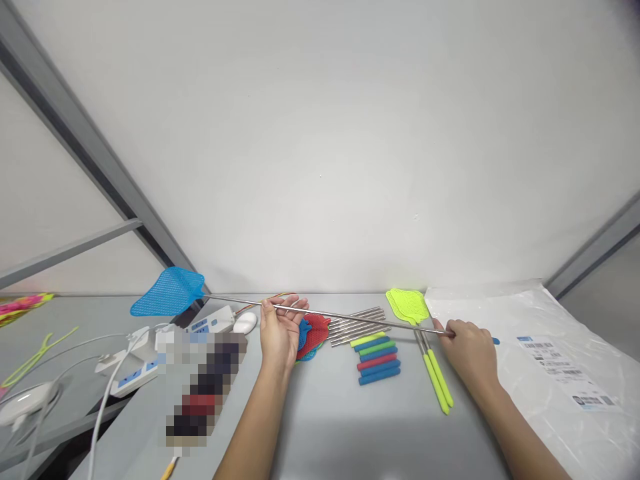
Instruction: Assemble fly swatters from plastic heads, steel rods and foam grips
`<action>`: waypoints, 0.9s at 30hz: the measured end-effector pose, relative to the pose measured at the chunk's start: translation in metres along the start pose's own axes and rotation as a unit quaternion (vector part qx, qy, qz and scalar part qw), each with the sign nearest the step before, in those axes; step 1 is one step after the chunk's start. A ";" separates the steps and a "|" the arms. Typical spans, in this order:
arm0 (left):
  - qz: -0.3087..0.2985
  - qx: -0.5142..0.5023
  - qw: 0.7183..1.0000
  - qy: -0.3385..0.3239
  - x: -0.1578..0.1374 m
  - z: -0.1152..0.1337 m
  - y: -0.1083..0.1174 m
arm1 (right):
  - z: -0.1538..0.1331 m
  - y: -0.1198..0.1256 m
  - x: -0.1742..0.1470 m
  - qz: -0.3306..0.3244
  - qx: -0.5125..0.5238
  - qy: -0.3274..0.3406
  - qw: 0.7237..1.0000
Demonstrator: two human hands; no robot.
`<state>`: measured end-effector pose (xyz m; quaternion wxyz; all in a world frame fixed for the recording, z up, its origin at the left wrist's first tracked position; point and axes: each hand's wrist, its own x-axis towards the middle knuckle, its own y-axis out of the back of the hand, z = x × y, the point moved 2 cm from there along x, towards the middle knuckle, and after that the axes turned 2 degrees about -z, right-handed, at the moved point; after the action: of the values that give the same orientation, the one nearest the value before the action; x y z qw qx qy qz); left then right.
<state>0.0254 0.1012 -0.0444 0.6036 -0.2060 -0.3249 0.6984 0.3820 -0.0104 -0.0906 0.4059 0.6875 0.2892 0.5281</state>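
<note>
A blue fly swatter (170,293) with a long metal rod is held nearly level above the table, its mesh head to the left. My left hand (283,333) is palm up under the rod, with the thumb over it and the other fingers loosely stretched. At the other end, my right hand (469,350) is wrapped round the handle, most of which it hides; a blue tip shows past it. Behind the rod lie red and blue swatter heads (316,335), metal rods (357,327) and several coloured handles (379,360). Yellow-green fly swatters (409,305) lie beside my right hand.
A white plastic package (550,347) with a label covers the table's right side. On the left are power strips (135,378), white cables (107,400), a white rounded device (245,323) and a pixelated object (205,393). A pale wall (350,147) rises behind the table.
</note>
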 end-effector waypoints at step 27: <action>0.087 -0.038 0.995 -0.030 0.015 0.021 0.020 | 0.043 -0.002 0.003 -0.022 -0.025 -0.065 0.997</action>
<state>-0.0060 0.1105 -0.0419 0.5219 -0.2356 -0.3501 0.7413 0.4244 -0.0182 -0.0956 0.4519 0.7036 0.2641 0.4806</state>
